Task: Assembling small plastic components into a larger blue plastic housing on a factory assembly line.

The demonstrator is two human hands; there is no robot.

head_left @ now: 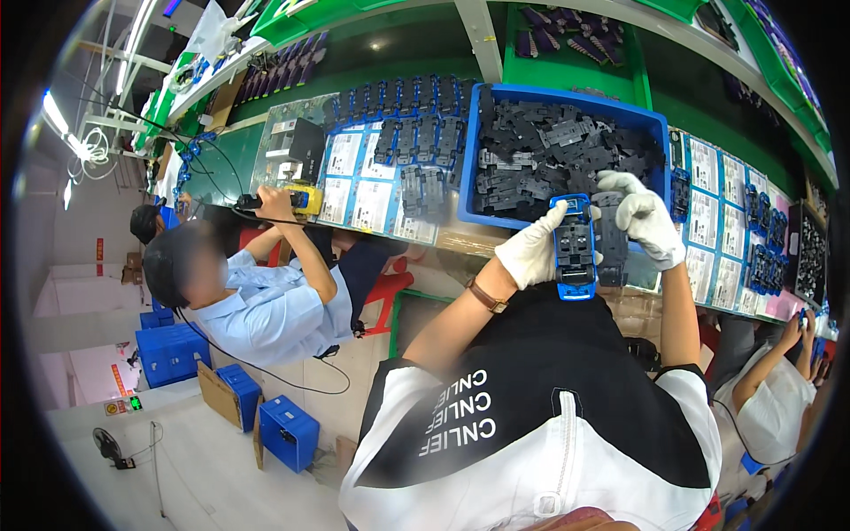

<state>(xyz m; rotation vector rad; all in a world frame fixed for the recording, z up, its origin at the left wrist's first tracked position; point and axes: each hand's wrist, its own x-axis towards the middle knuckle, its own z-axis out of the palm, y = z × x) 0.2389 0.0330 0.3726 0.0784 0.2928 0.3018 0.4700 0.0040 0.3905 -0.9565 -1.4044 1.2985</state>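
Observation:
My left hand (529,253), in a white glove, is closed on a blue toy car (575,250), whose black underside faces up. My right hand (649,219), gloved too, grips a black toy car chassis plate (610,241) by its upper end. The plate is upright beside the car, on its right; whether the two touch I cannot tell. Both are in front of a blue bin (469,181) heaped with black chassis plates (571,133).
Rows of blue-and-black toy cars (421,137) cover the bench left of the bin; more cars (766,221) lie to the right. A co-worker (274,296) sits at the left with a yellow object (305,200). Another person (766,394) works at the far right. Green shelving (416,53) spans the back.

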